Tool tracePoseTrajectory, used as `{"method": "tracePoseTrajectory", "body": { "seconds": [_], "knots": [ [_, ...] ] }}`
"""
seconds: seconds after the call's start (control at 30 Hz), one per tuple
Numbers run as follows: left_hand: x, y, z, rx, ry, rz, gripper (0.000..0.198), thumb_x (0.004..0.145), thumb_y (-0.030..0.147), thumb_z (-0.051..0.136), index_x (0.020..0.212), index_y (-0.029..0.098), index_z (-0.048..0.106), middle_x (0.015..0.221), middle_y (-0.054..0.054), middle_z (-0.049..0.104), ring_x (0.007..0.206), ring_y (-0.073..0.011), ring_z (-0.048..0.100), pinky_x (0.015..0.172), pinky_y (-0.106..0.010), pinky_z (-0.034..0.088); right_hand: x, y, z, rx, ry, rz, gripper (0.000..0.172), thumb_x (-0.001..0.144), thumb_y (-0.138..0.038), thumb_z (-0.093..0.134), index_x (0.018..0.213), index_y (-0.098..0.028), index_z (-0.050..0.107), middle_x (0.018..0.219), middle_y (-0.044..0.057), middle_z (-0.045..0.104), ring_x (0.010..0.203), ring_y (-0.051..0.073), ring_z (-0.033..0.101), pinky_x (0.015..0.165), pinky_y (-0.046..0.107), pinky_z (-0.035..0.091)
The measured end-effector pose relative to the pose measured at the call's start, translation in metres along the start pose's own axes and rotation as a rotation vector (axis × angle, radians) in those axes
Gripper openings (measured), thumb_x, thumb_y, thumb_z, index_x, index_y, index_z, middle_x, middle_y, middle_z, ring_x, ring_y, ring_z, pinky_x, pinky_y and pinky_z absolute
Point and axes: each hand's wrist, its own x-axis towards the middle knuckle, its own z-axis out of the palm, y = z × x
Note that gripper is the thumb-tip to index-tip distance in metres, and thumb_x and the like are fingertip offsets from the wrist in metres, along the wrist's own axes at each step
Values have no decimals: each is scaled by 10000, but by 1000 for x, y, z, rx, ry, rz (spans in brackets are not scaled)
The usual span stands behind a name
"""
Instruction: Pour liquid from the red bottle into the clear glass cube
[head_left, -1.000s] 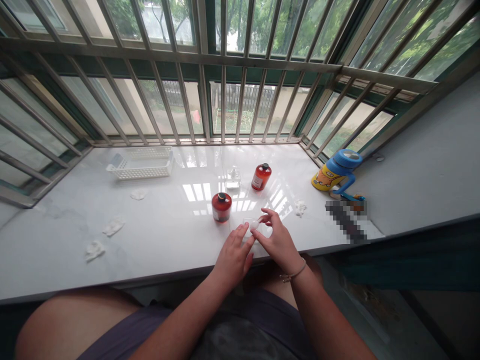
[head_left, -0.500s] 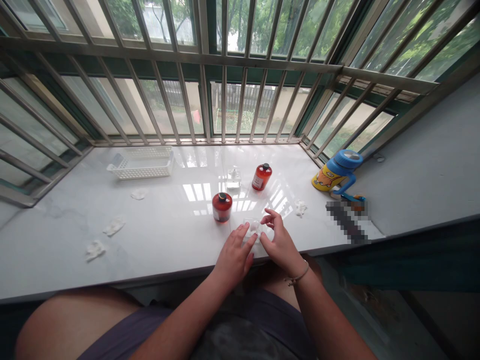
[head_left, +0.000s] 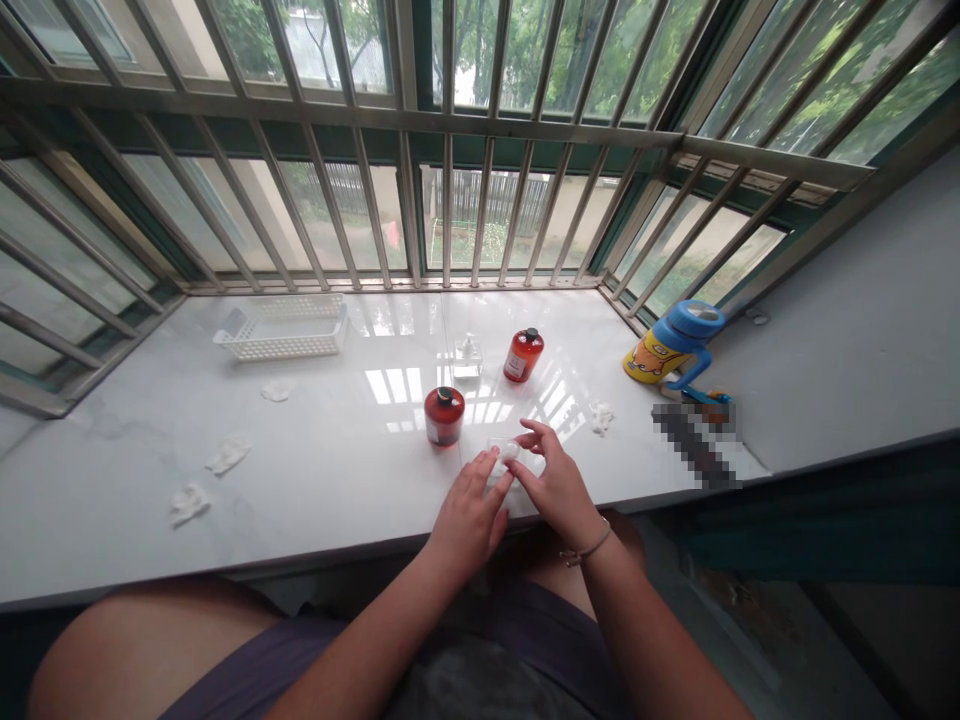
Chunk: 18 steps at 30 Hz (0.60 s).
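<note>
A small clear container (head_left: 504, 452) with a white round piece at its top stands near the counter's front edge, partly hidden by my fingers. My left hand (head_left: 472, 500) is at its left side, thumb and fingertips touching it and closed around it. On the right, my right hand (head_left: 553, 470) has its thumb and a finger at the white piece, the other fingers loosely bent. A red bottle with a black cap (head_left: 445, 415) stands just left and behind; another red bottle (head_left: 523, 355) is farther back. Beside that one sits a clear glass container (head_left: 468, 357).
A white plastic basket (head_left: 289, 328) lies at the back left. Crumpled white tissues (head_left: 228, 455) lie at left, one more (head_left: 601, 418) at right. A blue and yellow cup (head_left: 673, 342) stands by the right wall, near a blurred-out item.
My right hand has shifted slightly left, its thumb now over the white piece. My left hand has hardly moved.
</note>
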Motion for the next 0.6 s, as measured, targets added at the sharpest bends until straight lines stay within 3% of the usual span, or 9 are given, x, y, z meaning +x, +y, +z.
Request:
{"method": "tracePoseTrajectory", "body": {
  "seconds": [0.13, 0.2, 0.33, 0.43, 0.5, 0.6],
  "knots": [
    [-1, 2, -10, -84, -25, 10, 737, 945, 171, 683, 1624, 237, 406, 1750, -184, 335, 1609, -386, 368, 1259, -618, 468, 3, 0, 3, -27, 13, -13, 542, 969, -400, 732, 1451, -280, 514, 1189, 67, 705, 1096, 271, 681, 1010, 496, 592],
    [-1, 2, -19, -165, 23, -7, 641, 967, 201, 685, 1566, 249, 464, 1709, -177, 404, 1569, -350, 441, 1243, -567, 502, 5, 1, 2, -67, 16, -34, 509, 981, -403, 718, 1438, -279, 529, 1185, 73, 701, 1066, 274, 676, 990, 497, 593],
    [3, -7, -41, -221, 365, -179, 442, 1007, 231, 667, 1428, 266, 535, 1529, -149, 560, 1460, -312, 552, 1195, -545, 542, 13, 10, -5, -211, 79, -78, 408, 1012, -395, 658, 1388, -259, 576, 1191, 97, 700, 1020, 283, 661, 967, 506, 585],
    [13, -26, -52, -226, 563, -362, 556, 977, 302, 724, 1469, 250, 470, 1509, -167, 529, 1415, -335, 569, 1074, -536, 617, 25, 23, -17, -291, 146, -57, 395, 1017, -424, 628, 1360, -233, 593, 1200, 113, 703, 992, 289, 660, 931, 497, 584],
    [22, -40, -57, -288, 545, -521, 665, 946, 368, 761, 1504, 232, 426, 1507, -182, 507, 1330, -332, 625, 983, -511, 659, 36, 34, -26, -334, 188, -40, 409, 1015, -455, 604, 1345, -214, 598, 1197, 123, 708, 982, 292, 662, 926, 493, 573],
    [37, -55, -61, -427, 403, -721, 650, 908, 404, 797, 1443, 208, 484, 1457, -167, 549, 1185, -300, 703, 911, -471, 683, 55, 47, -37, -373, 236, -22, 435, 1005, -491, 580, 1322, -193, 604, 1168, 133, 719, 961, 294, 661, 911, 481, 555]
  ]
}}
